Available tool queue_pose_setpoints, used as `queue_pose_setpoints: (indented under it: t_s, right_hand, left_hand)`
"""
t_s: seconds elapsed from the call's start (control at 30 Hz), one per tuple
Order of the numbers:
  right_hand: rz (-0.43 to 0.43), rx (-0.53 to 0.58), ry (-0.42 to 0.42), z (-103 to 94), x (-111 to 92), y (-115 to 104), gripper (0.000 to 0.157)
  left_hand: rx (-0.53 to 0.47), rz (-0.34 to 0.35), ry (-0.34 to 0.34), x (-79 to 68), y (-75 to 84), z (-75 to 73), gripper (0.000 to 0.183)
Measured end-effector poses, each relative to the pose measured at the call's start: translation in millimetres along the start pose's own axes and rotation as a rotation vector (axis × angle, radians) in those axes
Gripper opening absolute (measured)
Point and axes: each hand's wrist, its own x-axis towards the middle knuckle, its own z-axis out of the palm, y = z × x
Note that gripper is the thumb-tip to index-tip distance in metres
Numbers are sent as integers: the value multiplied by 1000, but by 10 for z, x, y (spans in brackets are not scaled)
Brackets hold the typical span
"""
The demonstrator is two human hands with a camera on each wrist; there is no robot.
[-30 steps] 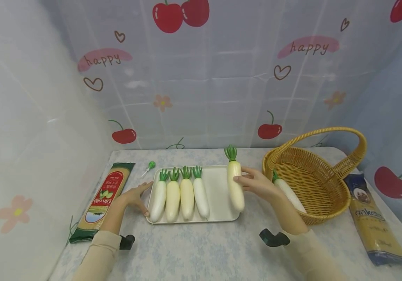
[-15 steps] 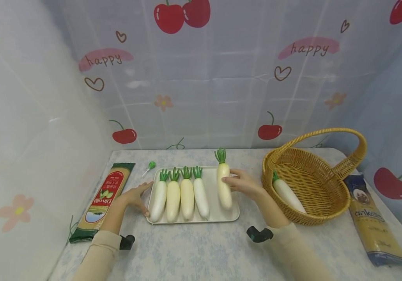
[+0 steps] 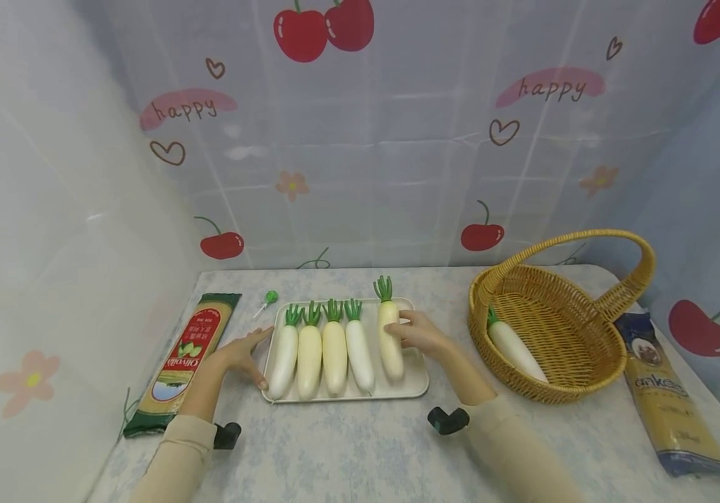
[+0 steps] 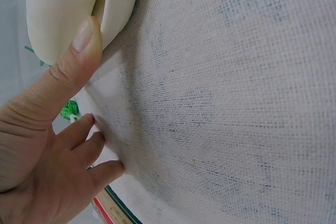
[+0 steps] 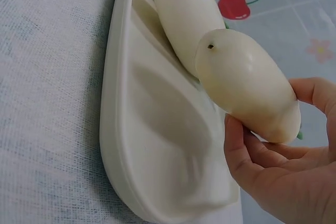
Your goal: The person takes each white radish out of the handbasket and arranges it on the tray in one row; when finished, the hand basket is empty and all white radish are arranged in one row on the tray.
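My right hand (image 3: 424, 333) holds a white radish (image 3: 390, 341) with green tops, its thumb on one side and fingers on the other. In the right wrist view this radish (image 5: 249, 82) hangs just above the tray (image 5: 157, 145), casting a shadow on it. Several radishes lie side by side across the left and middle of the cream tray (image 3: 411, 381), tops pointing away. At the tray's left edge rests my left hand (image 3: 243, 355), thumb and fingers spread. The left wrist view shows its thumb (image 4: 79, 51) beside the nearest radish (image 4: 58, 14).
A wicker basket (image 3: 586, 307) with a tall handle stands on the right, one radish (image 3: 517, 347) inside. A yellow pasta packet (image 3: 667, 398) lies beyond it. On the left are a red and green packet (image 3: 186, 356) and a green lollipop (image 3: 270, 297).
My right hand has carried the radish leftward from the tray's right edge and lowered it towards the tray, nearer the row. My left hand has stayed in place.
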Motion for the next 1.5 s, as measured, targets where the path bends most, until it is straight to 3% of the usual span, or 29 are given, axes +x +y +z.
queue_pose_setpoints:
  t_s: [0.3,0.87,1.27,1.5]
  right_hand:
    - [21,-38,-5,87,41,52,62]
    - [-6,-91,-106,174,9,71,52]
    - [6,-191,20,164,-78,71,65]
    - [19,-205,29,119,-121,76,65]
  left_hand:
    - [29,-26,20,-15,52,37,121]
    - [7,-25,10,-8,28,33,123]
    - [-3,-15,5,0,18,31,124]
    - [14,-33,16,9,18,34,124]
